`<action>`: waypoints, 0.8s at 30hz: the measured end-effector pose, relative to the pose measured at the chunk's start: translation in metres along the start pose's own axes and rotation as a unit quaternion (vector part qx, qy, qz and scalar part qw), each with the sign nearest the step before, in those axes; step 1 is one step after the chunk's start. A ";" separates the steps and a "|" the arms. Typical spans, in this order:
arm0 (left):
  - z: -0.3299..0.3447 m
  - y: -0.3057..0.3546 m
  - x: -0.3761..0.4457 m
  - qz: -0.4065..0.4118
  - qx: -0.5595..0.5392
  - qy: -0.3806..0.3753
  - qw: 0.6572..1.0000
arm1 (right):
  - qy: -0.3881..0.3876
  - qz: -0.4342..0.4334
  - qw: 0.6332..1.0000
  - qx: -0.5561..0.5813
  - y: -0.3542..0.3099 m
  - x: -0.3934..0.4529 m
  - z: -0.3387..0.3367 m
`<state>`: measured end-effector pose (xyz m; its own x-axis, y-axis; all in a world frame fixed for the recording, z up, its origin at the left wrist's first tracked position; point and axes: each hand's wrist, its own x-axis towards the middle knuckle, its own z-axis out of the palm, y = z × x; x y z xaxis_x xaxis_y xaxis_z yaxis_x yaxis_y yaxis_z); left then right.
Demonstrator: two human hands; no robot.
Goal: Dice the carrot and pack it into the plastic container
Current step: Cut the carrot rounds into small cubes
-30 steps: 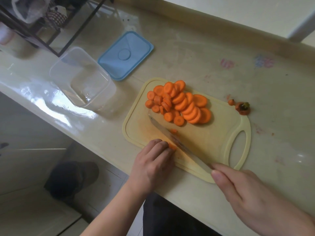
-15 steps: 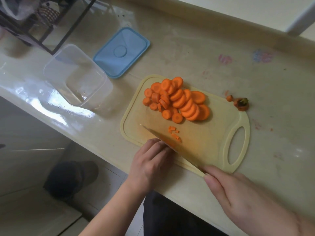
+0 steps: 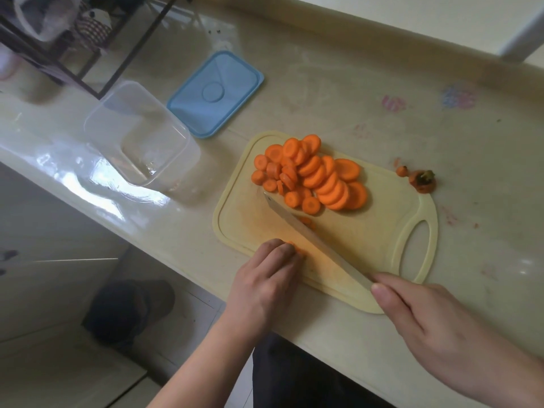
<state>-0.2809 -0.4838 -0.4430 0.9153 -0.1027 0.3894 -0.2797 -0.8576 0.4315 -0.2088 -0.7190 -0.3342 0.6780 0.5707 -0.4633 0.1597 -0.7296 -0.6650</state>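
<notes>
Pale bench (image 3: 338,92), yellow board (image 3: 368,240) mid-frame; left hand (image 3: 265,278) curls on carrot piece (image 3: 295,248), steadying it; right hand (image 3: 435,325) grips knife (image 3: 312,237) angled beside; slice pile (image 3: 309,172) above; open container (image 3: 138,136) upper left, awaiting dice

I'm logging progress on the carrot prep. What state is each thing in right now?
Container: open, empty.
Lid: off, flat on the counter.
Slices: piled on the board, undiced.
Carrot piece: held under the left hand's fingertips.
Knife: gripped by the right hand, blade over the board.
Carrot top: cut off, on the counter.
</notes>
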 end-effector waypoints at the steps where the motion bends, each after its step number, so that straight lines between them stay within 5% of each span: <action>1: 0.002 0.000 0.003 -0.003 0.003 0.001 1.000 | 0.005 -0.001 1.000 0.002 -0.001 0.001 -0.001; 24: 0.009 -0.001 0.012 -0.028 -0.037 0.017 0.999 | 0.000 -0.005 1.000 0.015 -0.002 -0.003 0.010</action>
<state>-0.2673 -0.4891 -0.4465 0.9204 -0.0367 0.3892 -0.2492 -0.8220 0.5120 -0.2181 -0.7154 -0.3370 0.6766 0.5775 -0.4568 0.1447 -0.7125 -0.6866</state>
